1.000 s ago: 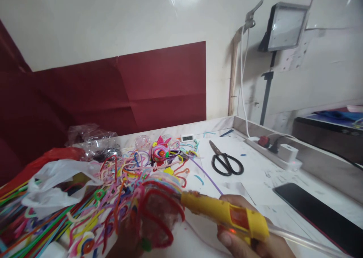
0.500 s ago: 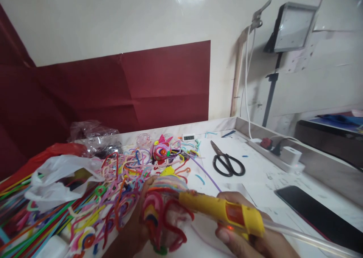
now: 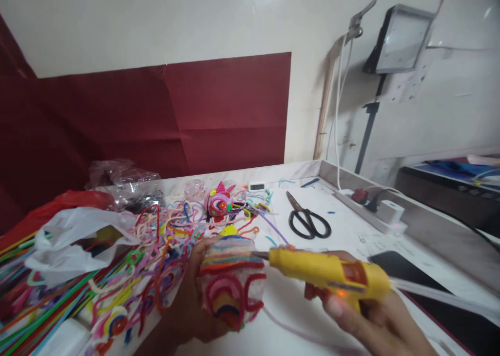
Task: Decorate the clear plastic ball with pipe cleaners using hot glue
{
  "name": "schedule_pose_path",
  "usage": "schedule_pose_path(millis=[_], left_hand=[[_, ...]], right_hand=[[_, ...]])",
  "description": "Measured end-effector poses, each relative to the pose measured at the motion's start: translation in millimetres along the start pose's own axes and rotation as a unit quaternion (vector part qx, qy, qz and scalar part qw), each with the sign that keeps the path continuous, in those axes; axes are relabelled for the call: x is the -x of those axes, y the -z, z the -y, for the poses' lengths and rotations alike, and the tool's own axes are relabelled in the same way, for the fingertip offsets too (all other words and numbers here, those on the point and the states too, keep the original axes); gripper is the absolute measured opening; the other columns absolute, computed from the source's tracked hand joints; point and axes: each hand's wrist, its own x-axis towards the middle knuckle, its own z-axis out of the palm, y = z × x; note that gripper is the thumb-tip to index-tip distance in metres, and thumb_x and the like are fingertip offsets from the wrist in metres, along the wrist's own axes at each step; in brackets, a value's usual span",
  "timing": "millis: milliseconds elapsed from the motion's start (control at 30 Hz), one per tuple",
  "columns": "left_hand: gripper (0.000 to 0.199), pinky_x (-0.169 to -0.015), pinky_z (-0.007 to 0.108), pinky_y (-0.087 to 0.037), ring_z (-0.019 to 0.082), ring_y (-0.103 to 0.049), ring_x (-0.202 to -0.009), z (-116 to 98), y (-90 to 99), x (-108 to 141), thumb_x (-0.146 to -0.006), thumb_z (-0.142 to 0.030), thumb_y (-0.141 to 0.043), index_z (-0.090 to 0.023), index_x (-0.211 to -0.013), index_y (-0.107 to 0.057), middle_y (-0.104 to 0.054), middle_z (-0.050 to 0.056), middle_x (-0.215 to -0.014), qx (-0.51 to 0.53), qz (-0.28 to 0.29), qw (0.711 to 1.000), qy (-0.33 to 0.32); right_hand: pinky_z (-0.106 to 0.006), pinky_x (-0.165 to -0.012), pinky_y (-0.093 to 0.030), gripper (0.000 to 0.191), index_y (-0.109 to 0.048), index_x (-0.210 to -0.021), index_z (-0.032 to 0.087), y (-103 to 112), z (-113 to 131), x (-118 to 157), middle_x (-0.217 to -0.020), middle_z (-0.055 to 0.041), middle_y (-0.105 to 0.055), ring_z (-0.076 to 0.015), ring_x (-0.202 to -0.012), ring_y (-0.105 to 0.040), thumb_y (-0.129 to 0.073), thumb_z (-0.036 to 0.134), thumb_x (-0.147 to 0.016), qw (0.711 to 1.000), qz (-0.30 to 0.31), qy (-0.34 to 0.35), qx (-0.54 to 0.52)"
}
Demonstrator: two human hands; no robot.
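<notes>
White tabletop (image 3: 291, 314), striped craft (image 3: 231, 275) held within left fingers (image 3: 194, 265), right fingers (image 3: 339, 310) gripping glue gun (image 3: 308, 266)

On counter (image 3: 449, 225), left: bag (image 3: 58, 241) over pipe cleaners (image 3: 50, 314); wrapping (image 3: 125, 181) behind bag. Centre front: ball (image 3: 232, 270) in left hand (image 3: 195, 314), glue gun (image 3: 320, 267) in right hand (image 3: 378, 314). Behind, right of centre: scissors (image 3: 308, 223). Beyond, leftward: digital display (image 3: 257, 186). Right of scissors: power strip (image 3: 375, 219); before strip: phone (image 3: 414, 272). On wall (image 3: 136, 27) behind: sheet (image 3: 234, 111).
</notes>
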Motion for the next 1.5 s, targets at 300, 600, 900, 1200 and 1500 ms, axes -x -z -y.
schedule_pose_path(millis=[300,600,900,1200,1500], left_hand=[[0.110,-0.098,0.056,-0.057,0.044,-0.061,-0.122,1.0,3.7,-2.7,-0.052,-0.018,-0.087,-0.044,-0.145,-0.035,-0.055,0.005,-0.145,-0.072,-0.001,0.997,-0.030],[0.100,-0.112,0.061,-0.041,0.048,-0.049,-0.131,1.0,-14.7,2.0,-0.042,-0.034,-0.090,-0.036,-0.133,-0.049,-0.054,0.008,-0.140,0.040,-0.089,0.995,0.024],[0.094,-0.105,0.046,-0.051,0.039,-0.054,-0.128,-4.1,-13.7,-4.4,-0.044,-0.030,-0.090,-0.032,-0.129,-0.050,-0.056,0.007,-0.138,0.057,-0.114,0.991,0.043],[0.094,-0.094,0.044,-0.057,0.034,-0.063,-0.114,0.8,2.1,-13.6,-0.047,-0.028,-0.090,-0.025,-0.129,-0.044,-0.058,0.010,-0.130,-0.034,-0.102,0.994,0.006],[0.091,-0.071,0.027,-0.060,0.020,-0.067,-0.086,2.4,6.8,-19.1,-0.048,-0.028,-0.090,-0.030,-0.127,-0.044,-0.064,0.000,-0.112,0.128,-0.178,0.968,0.119]], right_hand=[[-0.024,-0.052,-0.031,0.051,-0.074,-0.075,0.011,4.2,-34.6,-19.6,-0.056,-0.0025,-0.056,-0.0100,-0.051,-0.043,-0.068,0.062,-0.082,0.958,0.019,-0.124,-0.256],[-0.020,-0.046,-0.031,0.052,-0.069,-0.078,0.014,4.9,-53.0,-20.4,-0.055,0.0011,-0.055,-0.0070,-0.047,-0.041,-0.071,0.066,-0.076,0.949,0.019,-0.190,-0.251],[-0.020,-0.043,-0.037,0.038,-0.059,-0.079,0.016,3.9,-62.2,-51.3,-0.054,0.0027,-0.057,-0.0082,-0.043,-0.048,-0.078,0.048,-0.072,0.964,0.043,-0.258,-0.054],[-0.040,-0.080,-0.046,0.014,-0.065,-0.091,0.015,9.1,-45.2,-56.0,-0.091,-0.0165,-0.070,-0.0361,-0.103,-0.064,-0.067,0.028,-0.085,0.915,-0.070,-0.181,0.354],[-0.032,-0.085,-0.047,0.012,-0.070,-0.095,0.016,-88.2,-19.9,-49.4,-0.105,-0.0132,-0.070,-0.0267,-0.101,-0.064,-0.065,0.025,-0.087,0.900,0.152,-0.034,0.406]])
